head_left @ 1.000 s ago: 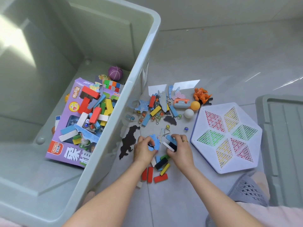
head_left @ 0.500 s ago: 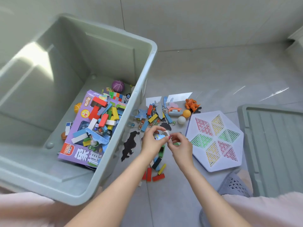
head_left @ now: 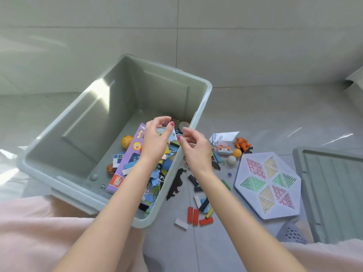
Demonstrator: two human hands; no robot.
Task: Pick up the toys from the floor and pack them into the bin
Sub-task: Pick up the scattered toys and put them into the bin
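Toy box (head_left: 125, 163) in bin (head_left: 198, 118); blocks (head_left: 198, 214) on floor to its right.

Two bare forearms, left hand (head_left: 155, 142) and right hand (head_left: 196, 152) wearing red nail polish, pale pink clothing showing below.

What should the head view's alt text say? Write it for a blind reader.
Two bare hands, left hand and right hand, hover open-fingered over a grey-green bin part-filled with toys. Coloured blocks and a hexagonal peg board lie on the tiled floor.

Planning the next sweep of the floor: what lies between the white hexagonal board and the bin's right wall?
In the head view, loose blocks, a black dinosaur cutout and marbles lie between the hexagonal board and the bin.
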